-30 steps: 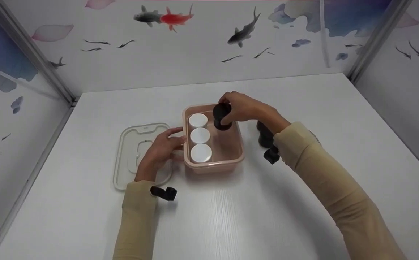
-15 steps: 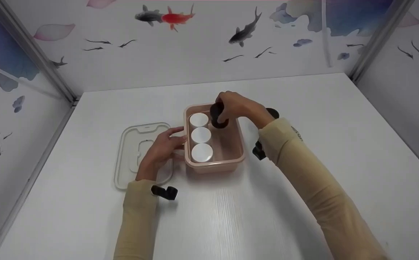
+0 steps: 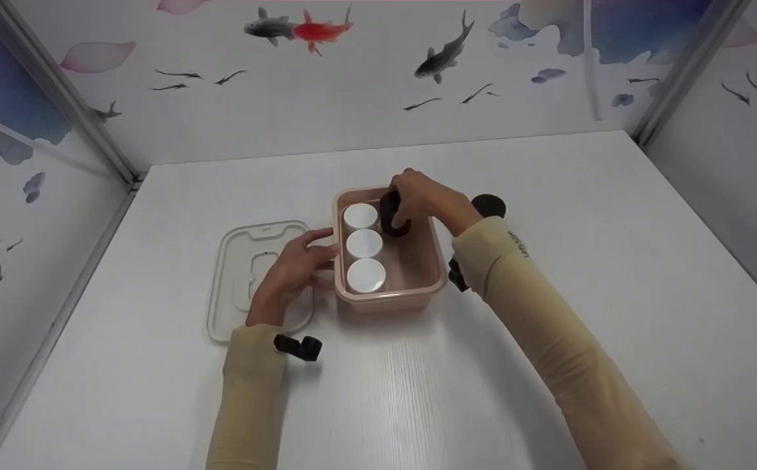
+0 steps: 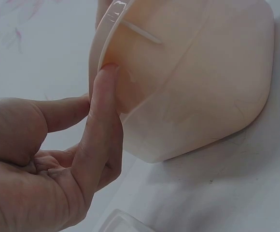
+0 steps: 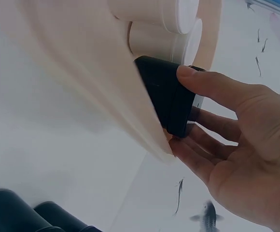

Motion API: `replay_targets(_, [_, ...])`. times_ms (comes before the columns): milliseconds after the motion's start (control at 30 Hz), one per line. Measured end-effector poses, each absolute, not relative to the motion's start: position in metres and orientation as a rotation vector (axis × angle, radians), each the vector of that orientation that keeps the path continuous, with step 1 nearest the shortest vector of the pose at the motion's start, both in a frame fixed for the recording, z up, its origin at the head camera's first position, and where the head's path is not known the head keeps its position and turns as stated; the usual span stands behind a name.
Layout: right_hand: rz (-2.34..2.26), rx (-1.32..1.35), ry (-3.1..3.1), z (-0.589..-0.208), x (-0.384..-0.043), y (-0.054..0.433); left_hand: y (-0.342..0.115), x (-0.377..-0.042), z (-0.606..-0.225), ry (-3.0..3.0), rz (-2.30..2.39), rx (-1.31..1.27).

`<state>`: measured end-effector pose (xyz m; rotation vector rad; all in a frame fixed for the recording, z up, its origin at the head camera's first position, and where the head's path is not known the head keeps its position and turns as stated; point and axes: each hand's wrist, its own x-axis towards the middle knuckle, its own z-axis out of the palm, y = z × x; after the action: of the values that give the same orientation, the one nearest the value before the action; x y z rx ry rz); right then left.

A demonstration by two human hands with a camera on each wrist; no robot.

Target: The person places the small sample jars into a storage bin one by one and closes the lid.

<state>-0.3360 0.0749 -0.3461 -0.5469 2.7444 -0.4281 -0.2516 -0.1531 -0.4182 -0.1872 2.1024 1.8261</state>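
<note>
A pink plastic bin (image 3: 390, 297) stands in mid-table in the head view, with three white-lidded jars (image 3: 364, 243) in a row along its left side. My right hand (image 3: 422, 196) grips a black lidded jar (image 3: 389, 212) inside the bin's far right corner. In the right wrist view, thumb and fingers hold this jar (image 5: 161, 92) around its lid end, beside the white jars (image 5: 159, 41). My left hand (image 3: 296, 271) touches the bin's left side. In the left wrist view its fingertips (image 4: 108, 75) press at the rim from outside.
A pale lid (image 3: 228, 287) lies flat on the table left of the bin, partly under my left hand. More black jars (image 3: 488, 205) stand right of the bin, partly hidden by my right arm. Patterned panels enclose the table.
My right hand has moved slightly left and lowered the black jar deeper into the bin, next to the far white jar. The left hand has stayed at the bin's side.
</note>
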Motion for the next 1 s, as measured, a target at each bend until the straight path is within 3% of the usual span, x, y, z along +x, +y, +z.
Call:
replay_targets(633, [-0.449, -0.544, 2.786, -0.370, -0.332, 0.071, -0.150, -0.252, -0.419, 2.107, 1.812, -0.172])
replay_targets(1000, [-0.539, -0.606, 2.791, -0.364, -0.332, 0.079, -0.153, -0.251, -0.418, 2.143, 1.784, -0.164])
